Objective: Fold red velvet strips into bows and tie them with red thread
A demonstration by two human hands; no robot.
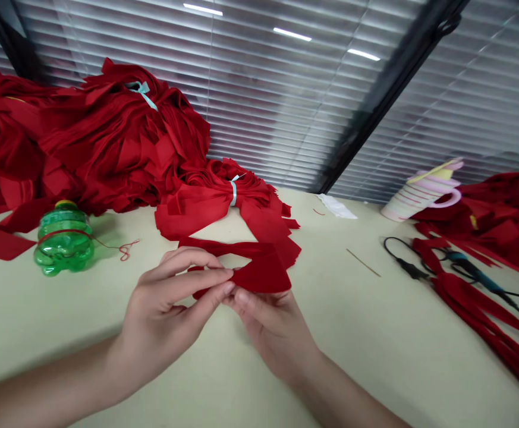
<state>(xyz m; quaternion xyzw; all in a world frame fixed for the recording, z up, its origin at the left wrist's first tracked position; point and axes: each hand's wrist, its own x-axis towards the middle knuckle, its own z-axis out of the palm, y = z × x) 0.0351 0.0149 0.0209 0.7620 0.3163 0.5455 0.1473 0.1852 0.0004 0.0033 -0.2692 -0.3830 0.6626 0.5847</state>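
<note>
A piece of red ribbon (263, 267) is held up above the table between my two hands. My left hand (170, 303) is closed, its thumb and fingertips pinching the ribbon near its middle. From below and the right, my right hand (272, 327) grips the same ribbon, thumb on top; its other fingers are partly hidden under the fabric. One end of the ribbon spreads out flat to the right of my fingertips, and another part loops behind my left fingers. Just beyond lies a bundle of red ribbon pieces (259, 208) tied with a light blue band (233, 193).
A larger heap of red ribbons (120, 137) fills the back left. In front of it stands a green bottle bottom (65, 238) wound with red thread. At right are a striped mug (420, 193), a soldering-iron-like tool (475, 270) with cords, and more red ribbons (500, 214). Blinds (263, 107) border the table.
</note>
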